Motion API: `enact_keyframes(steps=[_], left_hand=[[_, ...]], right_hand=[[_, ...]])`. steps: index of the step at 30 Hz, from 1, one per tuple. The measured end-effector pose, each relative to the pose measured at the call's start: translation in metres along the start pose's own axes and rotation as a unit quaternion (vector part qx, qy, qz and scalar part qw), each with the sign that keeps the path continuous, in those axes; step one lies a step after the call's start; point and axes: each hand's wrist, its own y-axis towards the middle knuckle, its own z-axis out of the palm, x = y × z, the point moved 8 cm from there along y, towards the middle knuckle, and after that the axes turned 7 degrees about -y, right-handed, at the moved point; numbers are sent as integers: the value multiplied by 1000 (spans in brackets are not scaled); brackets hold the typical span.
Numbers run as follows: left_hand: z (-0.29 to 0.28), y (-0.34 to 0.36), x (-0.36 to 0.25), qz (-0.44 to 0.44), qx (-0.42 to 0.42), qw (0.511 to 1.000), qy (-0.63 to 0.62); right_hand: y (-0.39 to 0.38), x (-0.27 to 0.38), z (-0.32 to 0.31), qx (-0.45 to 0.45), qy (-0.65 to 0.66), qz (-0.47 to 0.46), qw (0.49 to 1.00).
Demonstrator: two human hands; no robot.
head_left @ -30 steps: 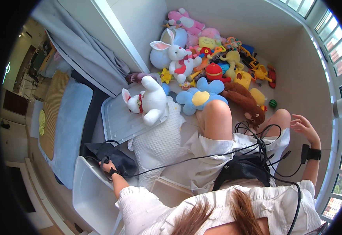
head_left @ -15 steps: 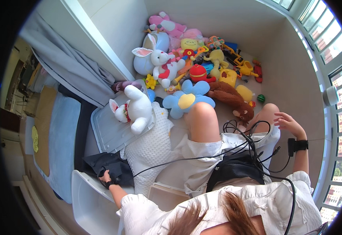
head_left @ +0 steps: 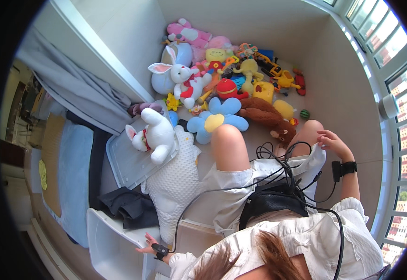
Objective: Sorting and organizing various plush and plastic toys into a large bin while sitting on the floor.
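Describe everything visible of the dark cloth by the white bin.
The dark cloth looks like soft matte fabric, crumpled into loose folds. It lies heaped between the white bin and the pale grey plastic lid, its right side apparently against the bumpy white cushion. The left hand is apart from it.

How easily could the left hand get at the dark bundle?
Probably easily: the left hand looks empty with fingers spread, and the dark bundle lies close by, along the far rim of the white bin, with nothing seen covering it.
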Motion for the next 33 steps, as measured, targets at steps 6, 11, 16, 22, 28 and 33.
enact_keyframes(steps=[6, 11, 16, 22, 28, 33], left_hand=[[-16, 56, -92, 163, 57, 982, 81], [-42, 113, -81, -107, -93, 986, -87], [-36, 96, -77, -131, -140, 963, -191], [-20, 76, -99, -118, -171, 947, -245], [11, 19, -144, -154, -56, 970, -178], [28, -64, -156, -125, -92, 982, -106]], right_hand=[[13, -11, -7, -13, 7, 11, 1000], [33, -32, -17, -49, 72, 42, 995], [40, -45, -25, -52, 91, 27, 994], [19, -41, -42, -33, 142, 5, 989], [15, -37, -59, -44, 159, -16, 986], [31, -38, -54, -43, 186, -17, 981]])
